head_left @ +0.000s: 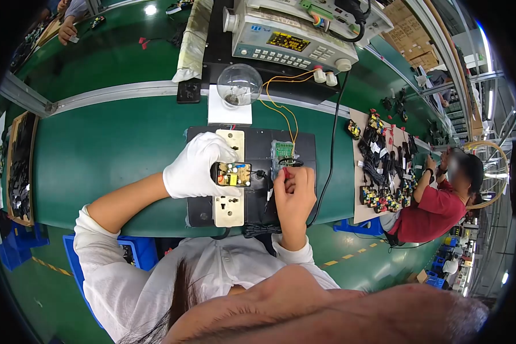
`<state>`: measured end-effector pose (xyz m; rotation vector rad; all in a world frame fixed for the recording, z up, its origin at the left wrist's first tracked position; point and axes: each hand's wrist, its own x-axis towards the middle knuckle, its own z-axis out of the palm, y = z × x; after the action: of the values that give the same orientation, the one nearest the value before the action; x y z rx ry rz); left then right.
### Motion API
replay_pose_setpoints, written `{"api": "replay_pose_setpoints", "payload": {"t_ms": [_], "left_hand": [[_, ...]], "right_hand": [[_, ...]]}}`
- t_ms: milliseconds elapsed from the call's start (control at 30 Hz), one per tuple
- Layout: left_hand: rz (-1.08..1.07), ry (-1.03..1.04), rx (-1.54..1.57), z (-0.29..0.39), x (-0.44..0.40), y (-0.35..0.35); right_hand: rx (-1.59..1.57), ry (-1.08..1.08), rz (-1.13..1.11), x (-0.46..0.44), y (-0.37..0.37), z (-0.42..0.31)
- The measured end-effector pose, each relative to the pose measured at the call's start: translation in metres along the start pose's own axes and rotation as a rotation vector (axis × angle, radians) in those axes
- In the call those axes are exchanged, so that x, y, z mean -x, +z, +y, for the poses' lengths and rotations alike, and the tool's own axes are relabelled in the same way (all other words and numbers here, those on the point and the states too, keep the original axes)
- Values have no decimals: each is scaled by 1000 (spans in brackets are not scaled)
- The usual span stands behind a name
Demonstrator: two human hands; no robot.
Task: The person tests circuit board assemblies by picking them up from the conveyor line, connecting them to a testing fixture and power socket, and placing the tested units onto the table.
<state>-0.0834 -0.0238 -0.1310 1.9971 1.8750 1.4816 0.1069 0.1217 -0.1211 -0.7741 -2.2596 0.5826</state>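
My left hand (198,163), in a white glove, grips an open power adapter (234,174) whose circuit board with yellow, blue and white parts faces up. The adapter is over a cream socket strip (229,213) on a black board. My right hand (296,196) is bare, its fingers pinched on a small red connector (285,171), mostly hidden by the fingertips. Just beyond these fingers sits a green circuit board (284,150) with yellow wires. A black cable runs close by the right hand; its full path is hidden.
A glass bulb (239,85) on a white box stands behind the socket strip, beside a power meter (295,43). To the right, a board carries several adapters (384,198) and cables; a co-worker in a red shirt (433,212) sits there. A tray (22,166) stands far left.
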Motion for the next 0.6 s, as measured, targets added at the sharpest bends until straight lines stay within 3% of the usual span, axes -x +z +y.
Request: {"api": "replay_pose_setpoints", "payload": {"t_ms": [300,600], "left_hand": [[0,-23,-23,2,1,-1],[-9,-39,-22,2,2,-1]], "right_hand": [[76,-37,-11,-1,-8,-2],[-176,130,-58,-4,-8,9]]}}
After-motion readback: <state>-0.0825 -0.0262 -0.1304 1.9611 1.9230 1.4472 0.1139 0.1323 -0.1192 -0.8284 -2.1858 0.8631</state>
